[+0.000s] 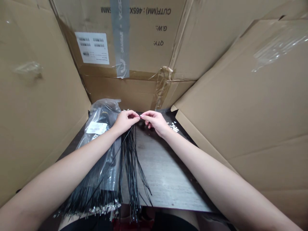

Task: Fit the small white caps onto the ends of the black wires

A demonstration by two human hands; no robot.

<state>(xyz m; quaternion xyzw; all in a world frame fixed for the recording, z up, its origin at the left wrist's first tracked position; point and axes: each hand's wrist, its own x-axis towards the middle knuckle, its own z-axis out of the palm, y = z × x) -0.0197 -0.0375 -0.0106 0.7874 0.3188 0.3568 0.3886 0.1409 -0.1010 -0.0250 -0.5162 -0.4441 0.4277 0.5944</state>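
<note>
My left hand and my right hand meet fingertip to fingertip over the far part of the table. The left thumb and index finger pinch the end of a thin black wire. My right thumb and index finger are pinched at the same spot, on a tiny dark piece too small to name. Below the left hand, loose black wires trail toward the table's near edge. Small white pieces lie scattered just beyond my right wrist.
A clear plastic bag with a white label holds many black wires, their silvery ends hanging over the near edge. Cardboard walls stand left, right and behind the grey table.
</note>
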